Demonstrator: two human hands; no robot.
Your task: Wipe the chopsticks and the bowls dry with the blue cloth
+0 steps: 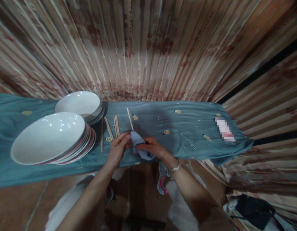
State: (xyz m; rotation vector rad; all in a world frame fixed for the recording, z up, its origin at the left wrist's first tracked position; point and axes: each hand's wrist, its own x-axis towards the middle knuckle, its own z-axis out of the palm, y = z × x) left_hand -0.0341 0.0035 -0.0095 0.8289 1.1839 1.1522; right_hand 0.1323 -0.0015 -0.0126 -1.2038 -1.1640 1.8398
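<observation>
A light blue-grey cloth (138, 141) is bunched between my two hands above the table's front part. Out of its top pokes a pale wooden chopstick (130, 118), tilted away from me; its lower end is hidden in the cloth. My left hand (117, 147) is closed, thumb and fingers pinching at the left edge of the cloth where it wraps the chopstick. On the other side my right hand (154, 147) has its fingers closed over the cloth. Several more chopsticks (116, 125) lie on the tablecloth just beyond my left hand.
To the left stand a stack of large white bowls (49, 138) and, behind it, a stack of white plates or shallow bowls (78, 102). A blurred pink-and-white object (224, 130) lies at the right end of the teal tablecloth (187, 128). Pleated curtains (148, 48) hang behind.
</observation>
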